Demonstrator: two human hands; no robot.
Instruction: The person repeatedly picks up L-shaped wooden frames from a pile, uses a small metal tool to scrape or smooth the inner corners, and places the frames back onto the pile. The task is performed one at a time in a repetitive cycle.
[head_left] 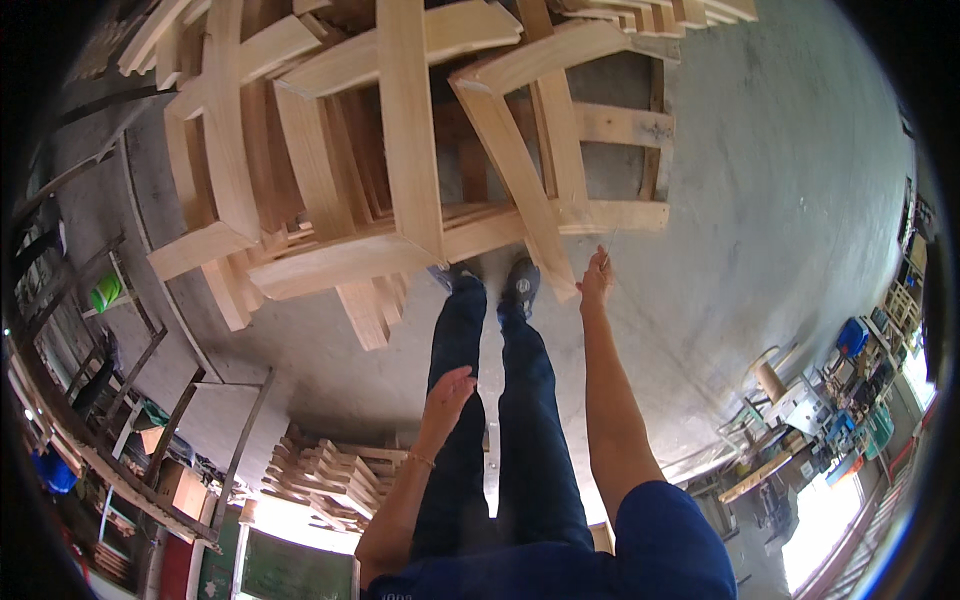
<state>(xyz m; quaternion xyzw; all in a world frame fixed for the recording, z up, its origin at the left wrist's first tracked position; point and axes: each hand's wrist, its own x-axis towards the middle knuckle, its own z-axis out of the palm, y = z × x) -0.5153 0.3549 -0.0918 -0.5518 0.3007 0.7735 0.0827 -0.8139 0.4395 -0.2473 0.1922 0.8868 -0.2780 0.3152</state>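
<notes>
My left hand [447,400] is in front of my left thigh, its fingers loosely apart and nothing seen in them. Farther forward and to the right, my right hand [596,281] has its fingers drawn together; a thin glint shows at the fingertips, too small to name. Close to it is the lower end of a slanted wooden frame piece [520,180], with a small gap between them. Beyond my feet, several pale wooden frames [410,120] with angled joints lean and overlap in a stack. One long flat board [405,60] stands out at the front of the stack.
Under the frames lies a wooden pallet [625,125]. More wooden pieces [330,480] are piled behind me on the left. A metal rack [200,390] runs along the left side. To the right stand a wooden spool [768,375] and a cluttered bench [800,415].
</notes>
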